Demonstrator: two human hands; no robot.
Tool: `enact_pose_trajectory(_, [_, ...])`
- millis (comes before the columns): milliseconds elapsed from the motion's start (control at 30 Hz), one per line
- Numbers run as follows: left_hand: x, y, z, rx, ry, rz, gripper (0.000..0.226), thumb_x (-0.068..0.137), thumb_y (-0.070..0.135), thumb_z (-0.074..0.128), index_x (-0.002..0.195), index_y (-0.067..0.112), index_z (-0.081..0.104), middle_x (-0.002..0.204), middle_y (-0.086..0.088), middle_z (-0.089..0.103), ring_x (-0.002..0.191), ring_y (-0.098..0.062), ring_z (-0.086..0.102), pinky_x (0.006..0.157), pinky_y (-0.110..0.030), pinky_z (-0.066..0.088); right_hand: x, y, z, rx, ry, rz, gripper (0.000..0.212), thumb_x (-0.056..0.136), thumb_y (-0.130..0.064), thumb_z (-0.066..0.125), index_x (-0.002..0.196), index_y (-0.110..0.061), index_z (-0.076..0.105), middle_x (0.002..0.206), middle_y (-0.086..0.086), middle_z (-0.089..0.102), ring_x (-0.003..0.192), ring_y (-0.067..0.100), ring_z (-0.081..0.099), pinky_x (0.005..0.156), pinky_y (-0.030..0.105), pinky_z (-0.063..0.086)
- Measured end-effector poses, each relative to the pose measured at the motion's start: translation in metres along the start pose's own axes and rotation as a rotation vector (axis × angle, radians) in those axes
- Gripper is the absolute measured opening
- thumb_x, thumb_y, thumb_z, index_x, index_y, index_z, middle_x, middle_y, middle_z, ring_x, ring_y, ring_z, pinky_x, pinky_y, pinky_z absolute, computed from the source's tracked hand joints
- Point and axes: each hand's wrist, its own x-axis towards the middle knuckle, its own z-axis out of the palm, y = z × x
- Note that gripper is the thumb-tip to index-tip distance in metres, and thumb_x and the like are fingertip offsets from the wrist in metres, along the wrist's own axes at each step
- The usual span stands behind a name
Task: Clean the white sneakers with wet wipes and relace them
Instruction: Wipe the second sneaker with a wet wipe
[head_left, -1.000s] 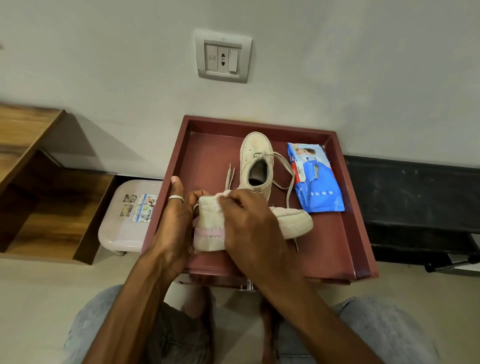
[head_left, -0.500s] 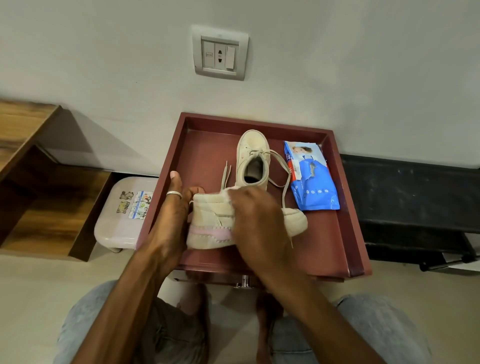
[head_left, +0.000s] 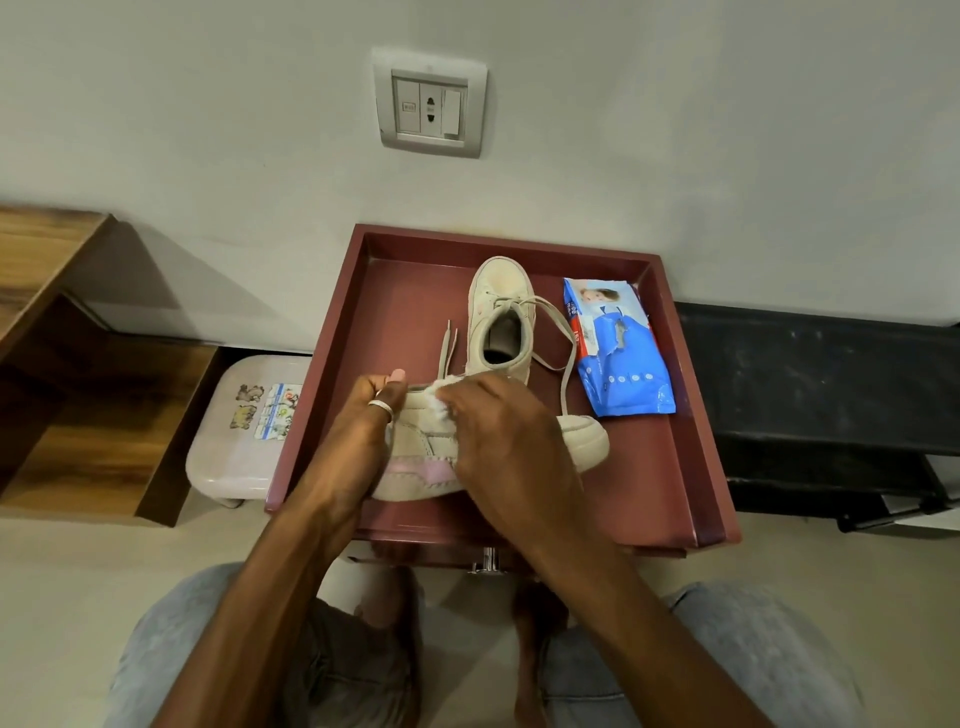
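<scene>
Status: cleaning is running, relacing is not yet starting.

- Left hand (head_left: 358, 441) is wrapping its grip round the heel of the near sneaker (head_left: 582, 447). That shoe is lying on its side at the front of the bench (head_left: 691, 415), toe pointing right.
- Right hand (head_left: 509, 447) is pinching a bunched wipe (head_left: 441, 397) in its grip and pressing it against the collar edge near the heel.
- I'm reading this shoe as mid-wipe. How much of the upper is already clean, I can't tell. The right hand is covering its eyelets, so I can't tell its lacing state either.
- Far sneaker (head_left: 501, 291) is standing upright behind it, toe toward the wall. Whether the two are touching, I can't tell.
- Its lace (head_left: 550, 312) is sitting only in the front eyelets and trailing loose to the right. The toe cap is looking yellowish, so I'm judging it not wiped yet.
- Two thin lace ends (head_left: 447, 343) are lying left of the far sneaker. I can't tell which shoe is owning them.
- Pack (head_left: 618, 353) is lying flat at the right of the bench, just beside the far sneaker.

Remaining, as I'm judging it: finishing the near sneaker, wiping the far one, relacing both.

Counting:
- 2 sneakers
- 1 wipe out
- 1 pack
- 2 hands working
- 1 stool (head_left: 234, 441) sitting left of the bench
- 1 socket (head_left: 430, 106) on the wall
</scene>
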Motion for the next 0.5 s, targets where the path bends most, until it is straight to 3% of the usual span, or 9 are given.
enact_pose_trajectory(100, [0.000, 0.000, -0.002, -0.023, 0.016, 0.055, 0.031, 0.101, 0.058, 0.046, 0.088, 0.033, 0.060, 0.101, 0.002, 0.077, 0.102, -0.025, 0.073, 0.089, -0.053, 0.059, 0.002, 0.033, -0.014, -0.129, -0.085, 0.162, 0.026, 0.082, -0.005, 0.056, 0.099, -0.017, 0.072, 0.094, 0.001, 0.068, 0.085, 0.022, 0.063, 0.069, 0.033, 0.049])
enact_pose_trajectory(167, [0.001, 0.003, -0.001, -0.026, 0.018, 0.082, 0.030, 0.102, 0.055, 0.046, 0.094, 0.030, 0.060, 0.101, 0.008, 0.078, 0.102, -0.022, 0.073, 0.087, -0.052, 0.060, 0.001, 0.049, -0.019, -0.113, -0.096, 0.229, 0.026, 0.085, -0.006, 0.057, 0.101, -0.018, 0.074, 0.096, 0.001, 0.071, 0.087, 0.022, 0.065, 0.073, 0.035, 0.052])
enact_pose_trajectory(267, [-0.003, 0.003, 0.003, 0.005, 0.007, 0.091, 0.027, 0.104, 0.050, 0.046, 0.095, 0.029, 0.061, 0.096, 0.011, 0.078, 0.093, -0.017, 0.075, 0.072, -0.041, 0.060, 0.001, 0.025, -0.014, 0.085, -0.003, 0.134, 0.022, 0.083, -0.003, 0.062, 0.097, -0.014, 0.075, 0.093, 0.000, 0.072, 0.085, 0.018, 0.066, 0.075, 0.035, 0.053])
enact_pose_trajectory(367, [-0.002, 0.003, 0.002, 0.014, 0.033, 0.089, 0.026, 0.104, 0.048, 0.046, 0.093, 0.030, 0.061, 0.093, 0.008, 0.078, 0.093, -0.020, 0.075, 0.074, -0.043, 0.059, -0.002, 0.008, -0.013, 0.203, -0.040, 0.027, 0.018, 0.082, -0.003, 0.063, 0.092, -0.014, 0.074, 0.091, -0.002, 0.070, 0.083, 0.013, 0.064, 0.075, 0.030, 0.052])
enact_pose_trajectory(500, [-0.004, 0.005, 0.001, 0.023, 0.014, 0.099, 0.028, 0.104, 0.048, 0.047, 0.090, 0.035, 0.068, 0.100, 0.011, 0.078, 0.099, -0.021, 0.075, 0.085, -0.051, 0.061, -0.001, 0.046, -0.035, -0.021, -0.174, 0.210, 0.024, 0.078, -0.003, 0.058, 0.083, -0.021, 0.074, 0.088, -0.005, 0.072, 0.081, 0.016, 0.065, 0.069, 0.036, 0.054])
